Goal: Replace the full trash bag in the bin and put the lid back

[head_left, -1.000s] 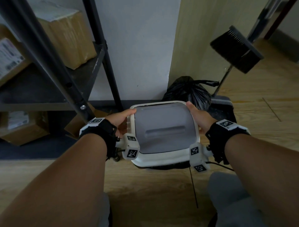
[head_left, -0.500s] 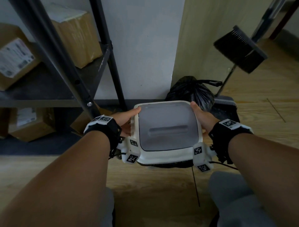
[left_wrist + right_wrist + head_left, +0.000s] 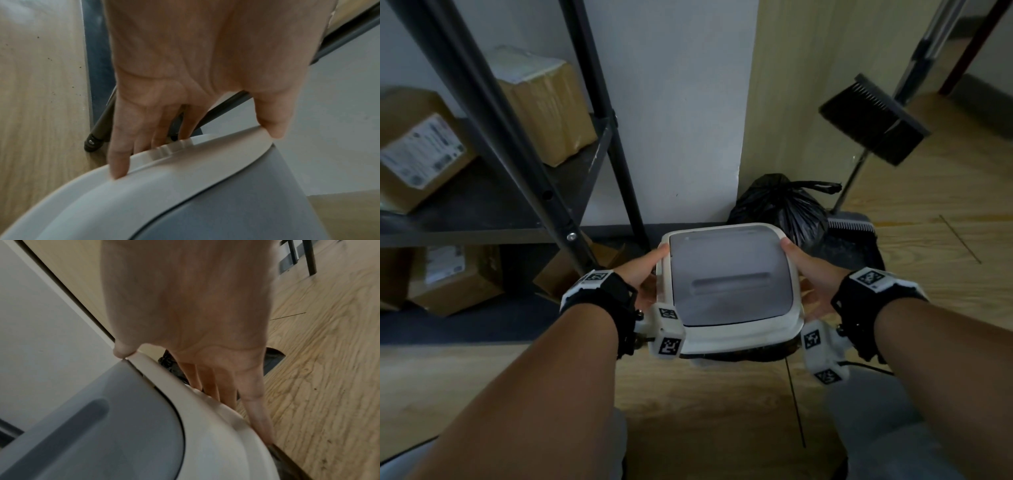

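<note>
The white bin lid (image 3: pixel 736 337) with its grey swing flap (image 3: pixel 726 284) lies level over the bin, held on both sides. My left hand (image 3: pixel 649 274) pinches the left rim, thumb on top and fingers under the edge, as the left wrist view shows for the hand (image 3: pixel 195 138) and the lid (image 3: pixel 185 178). My right hand (image 3: pixel 806 270) grips the right rim the same way, as the right wrist view shows for the hand (image 3: pixel 205 369) and the lid (image 3: pixel 205 426). A strip of black liner (image 3: pixel 743 356) shows under the lid's near edge. The tied full black trash bag (image 3: pixel 780 205) sits behind the bin by the wall.
A black metal rack (image 3: pixel 493 113) with cardboard boxes (image 3: pixel 417 147) stands to the left, its leg close to my left hand. A broom (image 3: pixel 873 120) and dustpan (image 3: pixel 852 240) stand to the right of the bag. Wooden floor (image 3: pixel 928 240) spreads right and near.
The lid has settled slightly lower and flatter over the bin, with both hands still on its sides. My view has shifted a little to the left.
</note>
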